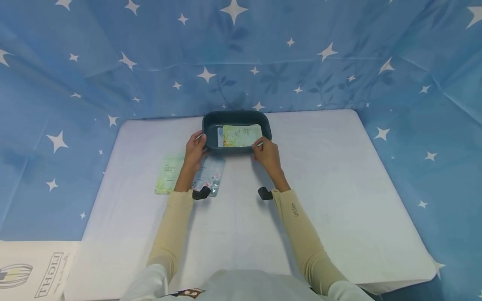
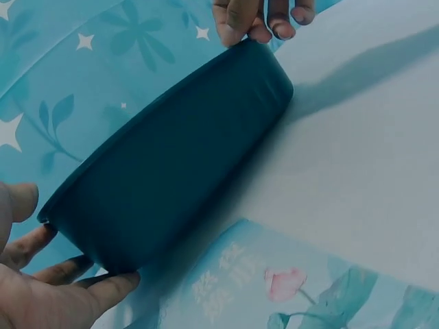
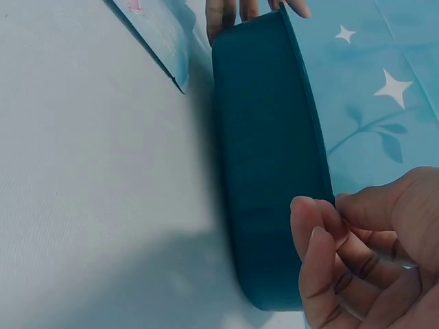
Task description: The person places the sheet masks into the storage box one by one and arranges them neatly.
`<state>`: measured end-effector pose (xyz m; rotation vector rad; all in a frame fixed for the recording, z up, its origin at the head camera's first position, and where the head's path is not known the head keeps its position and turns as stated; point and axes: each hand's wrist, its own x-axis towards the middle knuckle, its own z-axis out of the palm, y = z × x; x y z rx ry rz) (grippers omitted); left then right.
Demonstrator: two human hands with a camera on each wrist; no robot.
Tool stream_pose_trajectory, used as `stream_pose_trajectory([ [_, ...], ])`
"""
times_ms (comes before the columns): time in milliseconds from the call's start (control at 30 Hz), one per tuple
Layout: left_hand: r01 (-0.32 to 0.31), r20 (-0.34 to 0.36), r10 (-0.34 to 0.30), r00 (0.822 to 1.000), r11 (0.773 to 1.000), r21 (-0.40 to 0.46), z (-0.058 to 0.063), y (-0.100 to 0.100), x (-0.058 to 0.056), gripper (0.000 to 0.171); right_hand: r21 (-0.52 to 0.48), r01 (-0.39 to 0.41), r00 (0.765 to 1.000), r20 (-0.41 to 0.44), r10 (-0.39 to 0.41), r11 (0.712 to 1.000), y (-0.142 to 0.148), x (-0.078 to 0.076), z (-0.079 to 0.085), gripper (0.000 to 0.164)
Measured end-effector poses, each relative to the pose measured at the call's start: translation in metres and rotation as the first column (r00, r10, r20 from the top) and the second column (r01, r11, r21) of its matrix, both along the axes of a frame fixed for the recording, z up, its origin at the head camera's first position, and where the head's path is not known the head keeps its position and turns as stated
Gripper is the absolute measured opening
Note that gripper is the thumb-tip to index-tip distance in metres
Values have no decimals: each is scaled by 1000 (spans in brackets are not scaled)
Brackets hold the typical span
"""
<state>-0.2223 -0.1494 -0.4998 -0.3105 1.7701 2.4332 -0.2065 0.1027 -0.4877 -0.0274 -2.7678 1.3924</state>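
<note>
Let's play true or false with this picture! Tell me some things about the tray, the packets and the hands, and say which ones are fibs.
1. A pale green packet lies inside the dark tray. True.

2. The left hand holds up a packet. False: it grips the left end of the tray.

3. The right hand is at the tray's near rim, by the right corner. True.

4. The tray is upside down. False: its open side faces up.

5. Another green packet and a blue packet lie on the white table. True.

6. The blue curtain is plain. False: it has white stars.
</note>
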Motion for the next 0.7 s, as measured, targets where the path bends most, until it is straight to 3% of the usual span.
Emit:
stream_pose_trajectory([
  [267, 38, 1, -38, 999, 999, -4, 11, 1, -4, 52, -24, -1, 1000, -16, 1, 1000, -1, -3, -4, 11],
  [567, 40, 39, -37, 999, 996, -83, 6, -4, -1, 55, -26, -37, 999, 14, 37, 999, -7, 1, -8, 9],
  [700, 27, 27, -24, 999, 993, -114, 2, -5, -3, 57, -81, -28, 999, 16, 29, 996, -6, 0, -10, 11],
])
